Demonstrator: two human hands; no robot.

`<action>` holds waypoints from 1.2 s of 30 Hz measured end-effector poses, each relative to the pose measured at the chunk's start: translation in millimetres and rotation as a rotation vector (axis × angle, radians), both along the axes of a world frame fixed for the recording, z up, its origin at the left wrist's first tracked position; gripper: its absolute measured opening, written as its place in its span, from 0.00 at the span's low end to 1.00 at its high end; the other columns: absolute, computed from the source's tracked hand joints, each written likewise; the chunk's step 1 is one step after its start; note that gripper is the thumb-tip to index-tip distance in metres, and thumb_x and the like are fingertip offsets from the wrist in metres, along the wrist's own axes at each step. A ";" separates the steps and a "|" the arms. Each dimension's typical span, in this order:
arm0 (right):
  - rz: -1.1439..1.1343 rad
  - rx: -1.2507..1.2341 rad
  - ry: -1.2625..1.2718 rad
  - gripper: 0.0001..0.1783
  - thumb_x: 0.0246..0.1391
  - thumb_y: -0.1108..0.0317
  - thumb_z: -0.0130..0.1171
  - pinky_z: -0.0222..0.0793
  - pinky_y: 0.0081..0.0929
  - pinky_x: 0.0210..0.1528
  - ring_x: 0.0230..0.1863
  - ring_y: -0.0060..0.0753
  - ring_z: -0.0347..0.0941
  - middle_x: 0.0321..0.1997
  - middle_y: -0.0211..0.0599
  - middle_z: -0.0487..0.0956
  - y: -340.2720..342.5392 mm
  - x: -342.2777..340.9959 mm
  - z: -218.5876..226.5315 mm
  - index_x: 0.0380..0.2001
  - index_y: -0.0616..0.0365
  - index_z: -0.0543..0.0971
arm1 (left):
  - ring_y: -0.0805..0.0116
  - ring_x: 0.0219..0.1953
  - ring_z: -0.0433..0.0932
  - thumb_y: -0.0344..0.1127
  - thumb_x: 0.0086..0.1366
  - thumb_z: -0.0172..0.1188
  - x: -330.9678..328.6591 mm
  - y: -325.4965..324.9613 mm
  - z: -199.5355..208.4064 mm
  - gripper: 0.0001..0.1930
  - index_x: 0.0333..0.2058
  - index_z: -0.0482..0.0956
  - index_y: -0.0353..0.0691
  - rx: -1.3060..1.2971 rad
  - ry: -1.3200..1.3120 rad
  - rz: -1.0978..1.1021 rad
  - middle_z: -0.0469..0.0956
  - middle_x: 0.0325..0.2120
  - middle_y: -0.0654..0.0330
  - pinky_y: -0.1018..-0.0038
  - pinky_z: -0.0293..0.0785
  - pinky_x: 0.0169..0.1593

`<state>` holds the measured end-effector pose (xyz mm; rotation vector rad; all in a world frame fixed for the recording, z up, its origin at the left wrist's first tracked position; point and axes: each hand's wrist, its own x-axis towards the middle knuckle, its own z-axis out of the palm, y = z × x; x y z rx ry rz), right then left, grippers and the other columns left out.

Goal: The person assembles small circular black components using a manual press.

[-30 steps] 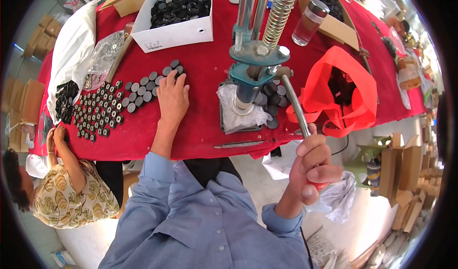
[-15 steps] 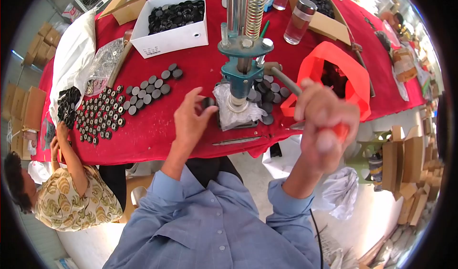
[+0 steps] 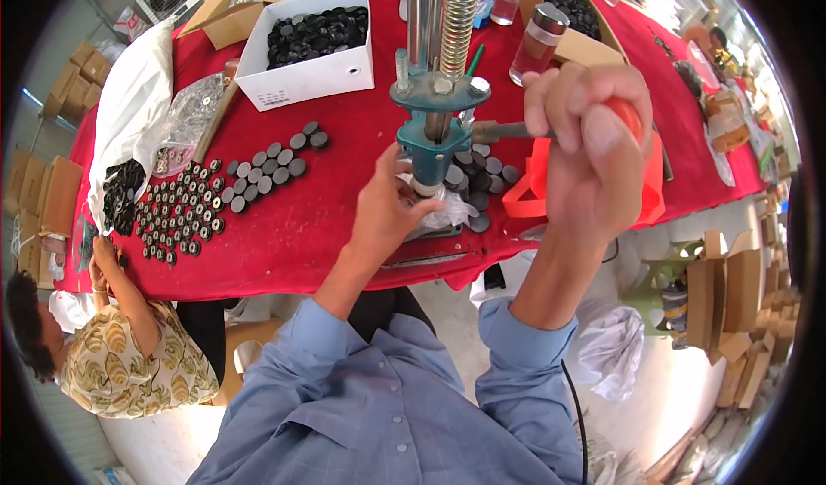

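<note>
From afar, I had the left grip [image 3: 385,205], thumb and fingers parted, hold unclear, at the lower end of the press [image 3: 430,167], the right grip [image 3: 595,154] wrapped round the lever [image 3: 514,130] running rightward from it.

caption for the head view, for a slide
Left hand at the teal metal press, right hand gripping its red-ended metal lever.
</note>
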<state>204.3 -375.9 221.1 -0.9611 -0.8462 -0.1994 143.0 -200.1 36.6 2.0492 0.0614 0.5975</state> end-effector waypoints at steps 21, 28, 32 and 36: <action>-0.106 -0.058 -0.221 0.17 0.42 0.55 0.70 0.53 0.57 0.66 0.32 0.41 0.73 0.21 0.29 0.71 -41.3 -59.0 -89.9 0.28 0.52 0.75 | 0.64 0.34 0.79 0.26 0.58 0.70 -2.7 101.1 -41.7 0.17 0.47 0.85 0.36 0.290 -0.001 0.178 0.82 0.38 0.54 0.70 0.76 0.39; 0.069 0.026 -0.178 0.13 0.49 0.67 0.63 0.68 0.38 0.44 0.30 0.34 0.71 0.27 0.34 0.73 -18.8 -16.7 -28.9 0.36 0.61 0.74 | 0.70 0.26 0.78 0.29 0.48 0.80 -31.3 21.9 -1.0 0.34 0.55 0.76 0.38 0.031 0.016 0.128 0.84 0.38 0.54 0.73 0.78 0.32; 0.134 0.014 -0.084 0.10 0.51 0.71 0.59 0.68 0.31 0.37 0.30 0.32 0.71 0.28 0.35 0.74 -7.8 3.1 -5.1 0.36 0.63 0.73 | 0.66 0.26 0.79 0.33 0.48 0.81 -13.5 2.6 -3.9 0.36 0.55 0.73 0.38 0.002 0.048 0.023 0.83 0.36 0.54 0.71 0.78 0.32; 0.148 0.029 -0.069 0.09 0.51 0.73 0.57 0.68 0.28 0.35 0.30 0.32 0.71 0.28 0.35 0.74 -5.5 4.0 -4.2 0.37 0.63 0.74 | 0.63 0.27 0.79 0.35 0.49 0.80 0.0 -6.8 -0.7 0.36 0.54 0.72 0.36 0.049 0.069 0.035 0.82 0.34 0.55 0.69 0.77 0.32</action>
